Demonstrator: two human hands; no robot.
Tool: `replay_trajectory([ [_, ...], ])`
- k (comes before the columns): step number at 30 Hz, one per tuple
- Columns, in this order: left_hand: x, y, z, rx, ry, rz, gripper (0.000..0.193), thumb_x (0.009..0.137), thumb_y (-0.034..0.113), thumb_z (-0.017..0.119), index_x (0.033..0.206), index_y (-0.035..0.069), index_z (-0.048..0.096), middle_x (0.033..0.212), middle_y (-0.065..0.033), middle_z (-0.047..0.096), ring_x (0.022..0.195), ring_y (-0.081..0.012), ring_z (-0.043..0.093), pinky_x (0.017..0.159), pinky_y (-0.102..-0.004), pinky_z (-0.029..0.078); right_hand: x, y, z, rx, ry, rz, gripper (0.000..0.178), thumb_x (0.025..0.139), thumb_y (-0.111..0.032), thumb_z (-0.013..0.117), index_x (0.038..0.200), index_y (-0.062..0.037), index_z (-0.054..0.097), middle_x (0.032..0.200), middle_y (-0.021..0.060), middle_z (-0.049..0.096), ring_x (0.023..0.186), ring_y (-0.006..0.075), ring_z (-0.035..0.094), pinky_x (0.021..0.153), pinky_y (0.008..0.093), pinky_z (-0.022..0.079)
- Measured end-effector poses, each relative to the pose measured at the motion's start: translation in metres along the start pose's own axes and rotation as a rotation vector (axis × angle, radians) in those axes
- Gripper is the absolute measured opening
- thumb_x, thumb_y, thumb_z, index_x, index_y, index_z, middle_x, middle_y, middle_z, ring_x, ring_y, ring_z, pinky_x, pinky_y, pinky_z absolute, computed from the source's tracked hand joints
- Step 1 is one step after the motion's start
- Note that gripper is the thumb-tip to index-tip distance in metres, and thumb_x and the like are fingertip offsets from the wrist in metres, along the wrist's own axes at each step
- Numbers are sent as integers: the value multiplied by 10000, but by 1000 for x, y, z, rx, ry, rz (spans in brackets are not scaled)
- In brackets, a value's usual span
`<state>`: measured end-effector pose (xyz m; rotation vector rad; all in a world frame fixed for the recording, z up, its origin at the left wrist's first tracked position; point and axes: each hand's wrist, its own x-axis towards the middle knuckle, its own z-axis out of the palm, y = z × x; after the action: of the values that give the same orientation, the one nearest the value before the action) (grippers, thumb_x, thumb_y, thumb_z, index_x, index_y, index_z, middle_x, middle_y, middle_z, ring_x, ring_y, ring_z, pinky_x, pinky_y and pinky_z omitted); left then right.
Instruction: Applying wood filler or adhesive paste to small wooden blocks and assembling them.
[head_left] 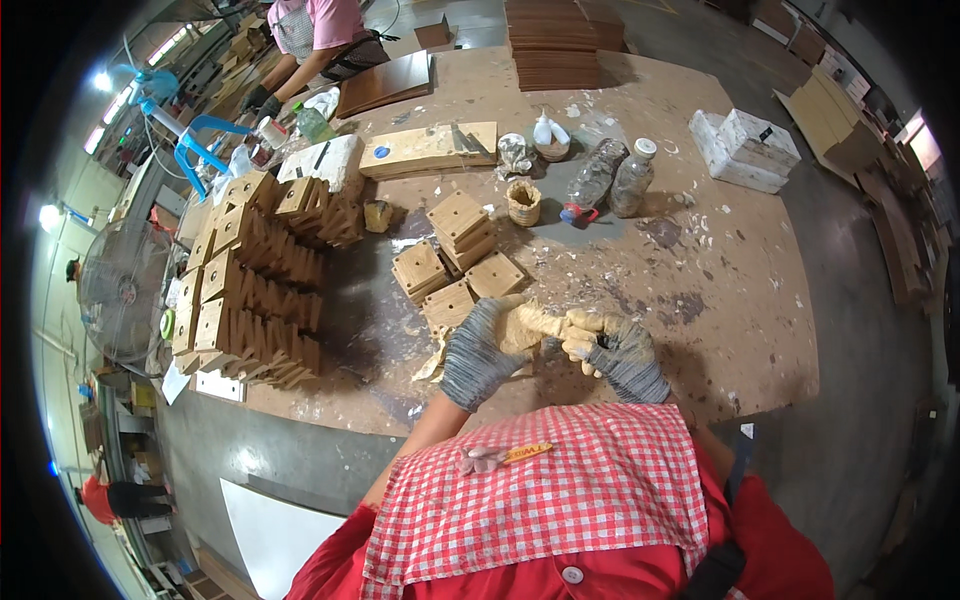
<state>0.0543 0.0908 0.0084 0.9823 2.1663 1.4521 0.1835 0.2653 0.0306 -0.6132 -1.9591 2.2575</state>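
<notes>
Both my hands wear grey knitted gloves with glue-crusted yellow fingertips. My left hand (487, 347) and my right hand (618, 353) meet just above the near edge of the workbench (720, 300), fingertips touching around a small dark thing between them; I cannot tell what it is. Just beyond my left hand lie loose square wooden blocks (455, 262), some stacked, each with a hole in the middle.
Rows of stacked wooden blocks (255, 285) fill the bench's left side. Behind stand a small glue pot (523, 203), two plastic bottles (612, 178), a plank (430, 150) and white foam blocks (745, 150). Another person (315, 40) works at the far left. A fan (115, 290) stands left.
</notes>
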Motion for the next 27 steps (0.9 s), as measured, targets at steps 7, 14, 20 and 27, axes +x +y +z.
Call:
replay_trajectory([
  [7, 1, 6, 2, 62, 18, 14, 587, 679, 188, 779, 1174, 48, 496, 1110, -100, 557, 1060, -196, 539, 928, -309, 433, 4, 16, -13, -69, 73, -95, 242, 853, -138, 630, 1055, -8, 603, 822, 24, 644, 612, 49, 554, 519, 178, 453],
  [14, 1, 17, 3, 62, -19, -27, 573, 667, 199, 775, 1148, 47, 503, 1079, -102, 570, 1027, -205, 555, 909, -316, 445, 0, 16, -15, -74, 53, -126, 202, 861, -116, 622, 1022, 1, 588, 885, 48, 641, 706, 51, 568, 596, 201, 483],
  [20, 0, 13, 5, -42, -20, -29, 577, 644, 193, 789, 1122, 36, 506, 1043, -101, 577, 989, -192, 557, 883, -307, 447, 1, 15, -9, -91, 168, -321, 114, 843, -120, 636, 903, -28, 605, 871, 54, 636, 730, 111, 569, 657, 255, 488],
  [27, 5, 7, 1, -51, 31, -54, 573, 635, 167, 787, 1116, 37, 504, 1022, -90, 563, 990, -170, 526, 889, -302, 423, -3, 45, -21, -777, 32, -649, 177, 816, -189, 626, 916, -43, 619, 798, 142, 577, 750, 286, 575, 658, 365, 469],
])
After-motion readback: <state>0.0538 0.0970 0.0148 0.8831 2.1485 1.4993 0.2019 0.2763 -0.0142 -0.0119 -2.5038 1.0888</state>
